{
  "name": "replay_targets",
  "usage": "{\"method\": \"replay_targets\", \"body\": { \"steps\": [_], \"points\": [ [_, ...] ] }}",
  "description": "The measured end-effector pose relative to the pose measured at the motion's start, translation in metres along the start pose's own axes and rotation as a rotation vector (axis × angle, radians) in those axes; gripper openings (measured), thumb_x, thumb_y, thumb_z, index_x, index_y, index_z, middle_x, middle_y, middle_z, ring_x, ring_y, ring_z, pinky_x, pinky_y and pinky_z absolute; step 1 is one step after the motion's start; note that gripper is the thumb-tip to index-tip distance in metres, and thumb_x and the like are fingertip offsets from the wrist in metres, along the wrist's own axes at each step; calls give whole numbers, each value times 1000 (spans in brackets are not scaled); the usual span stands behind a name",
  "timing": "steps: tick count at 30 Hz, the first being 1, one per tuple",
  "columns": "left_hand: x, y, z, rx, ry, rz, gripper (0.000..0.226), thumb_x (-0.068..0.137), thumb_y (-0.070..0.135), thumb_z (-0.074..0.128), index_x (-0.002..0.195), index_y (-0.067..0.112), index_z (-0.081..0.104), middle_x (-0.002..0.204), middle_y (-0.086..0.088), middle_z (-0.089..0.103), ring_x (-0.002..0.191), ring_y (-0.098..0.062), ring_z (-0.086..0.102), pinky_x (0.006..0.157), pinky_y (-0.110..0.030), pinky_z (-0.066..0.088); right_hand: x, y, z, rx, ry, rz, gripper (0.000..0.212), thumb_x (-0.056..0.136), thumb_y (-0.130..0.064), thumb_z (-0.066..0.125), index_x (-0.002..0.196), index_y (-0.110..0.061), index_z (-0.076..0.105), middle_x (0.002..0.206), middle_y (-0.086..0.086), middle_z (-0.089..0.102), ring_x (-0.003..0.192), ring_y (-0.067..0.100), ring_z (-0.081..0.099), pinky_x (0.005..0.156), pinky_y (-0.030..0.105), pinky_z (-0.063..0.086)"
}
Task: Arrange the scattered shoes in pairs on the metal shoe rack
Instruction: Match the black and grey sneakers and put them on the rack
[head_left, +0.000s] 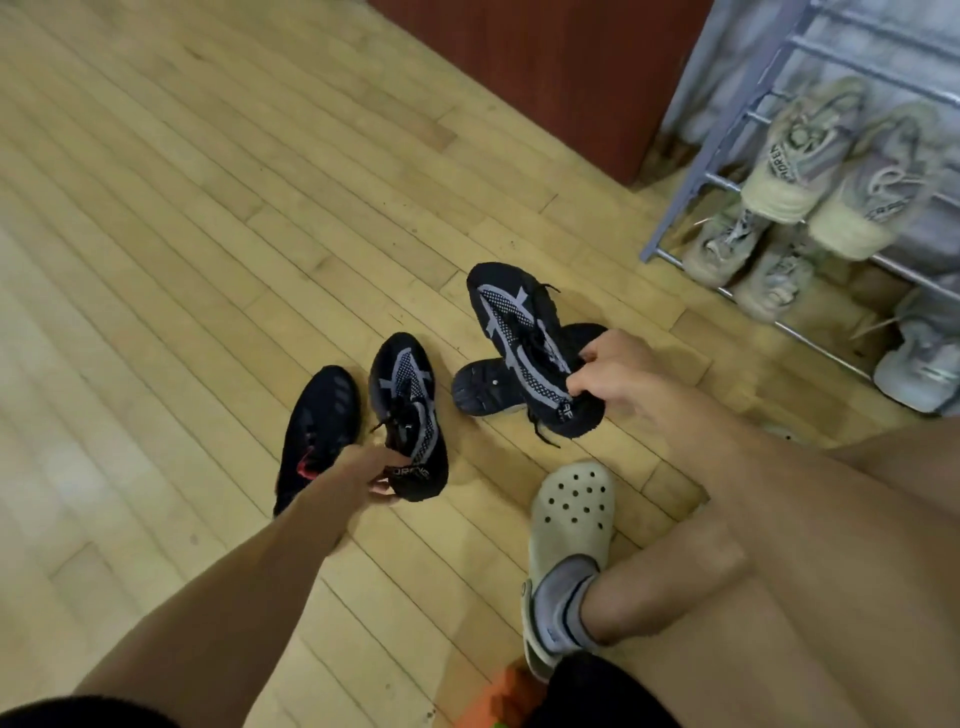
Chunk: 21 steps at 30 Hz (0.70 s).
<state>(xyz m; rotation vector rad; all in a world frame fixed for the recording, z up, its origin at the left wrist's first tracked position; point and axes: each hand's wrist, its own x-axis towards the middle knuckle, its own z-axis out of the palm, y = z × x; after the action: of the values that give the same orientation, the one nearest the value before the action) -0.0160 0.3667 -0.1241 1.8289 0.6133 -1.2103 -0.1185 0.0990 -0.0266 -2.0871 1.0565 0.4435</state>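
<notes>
My left hand (375, 475) grips the heel collar of a black-and-grey knit sneaker (408, 410) on the wooden floor. Its match (514, 338) is held at the heel by my right hand (618, 374) and lies across an overturned black shoe (485, 387) with its sole up. A plain black shoe with a red heel tab (317, 431) lies just left of my left hand. The grey metal shoe rack (691, 171) stands at the right with a beige pair on an upper bar (810, 150), another beige pair below (737, 254) and a pale shoe lower down (919, 364).
A reddish-brown wooden cabinet (524, 67) stands at the back, left of the rack. My foot in a beige clog with a grey sock (569, 530) is planted near the shoes. Bare wooden floor (182, 234) spreads to the left.
</notes>
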Motion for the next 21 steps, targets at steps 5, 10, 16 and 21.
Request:
{"method": "replay_targets", "body": {
  "steps": [5, 10, 16, 21],
  "points": [
    [-44, 7, -49, -116, 135, 142, 41, 77, -3, 71, 114, 1, 53, 102, -16, 62, 90, -34, 61, 75, -47, 56, -19, -27, 1, -76, 41, -59, 30, 70, -21, 74, 99, -18, 74, 97, 1, 74, 89, 21, 66, 77, 32, 56],
    [-103, 48, -71, -126, 82, 331, 37, 79, 3, 74, 112, -5, 58, 108, -16, 63, 98, -30, 61, 80, -44, 56, -46, -69, -14, 8, 84, -153, 43, 67, -19, 76, 110, -14, 72, 108, 3, 72, 98, 22, 67, 88, 39, 57],
    [-163, 109, -36, -136, -4, 589, 26, 80, 8, 73, 103, -2, 64, 104, -18, 69, 82, -26, 65, 65, -37, 58, -88, -91, -74, 111, 191, -209, 55, 70, -25, 77, 123, -17, 67, 112, -1, 70, 91, 18, 67, 80, 30, 55],
    [-207, 152, 22, -55, -117, 732, 36, 78, 4, 74, 111, -7, 63, 95, -15, 69, 76, -22, 64, 68, -41, 59, -131, -59, -135, 391, 359, -113, 35, 71, -16, 76, 101, 0, 74, 88, 13, 76, 66, 24, 71, 64, 32, 62]
  ]
}}
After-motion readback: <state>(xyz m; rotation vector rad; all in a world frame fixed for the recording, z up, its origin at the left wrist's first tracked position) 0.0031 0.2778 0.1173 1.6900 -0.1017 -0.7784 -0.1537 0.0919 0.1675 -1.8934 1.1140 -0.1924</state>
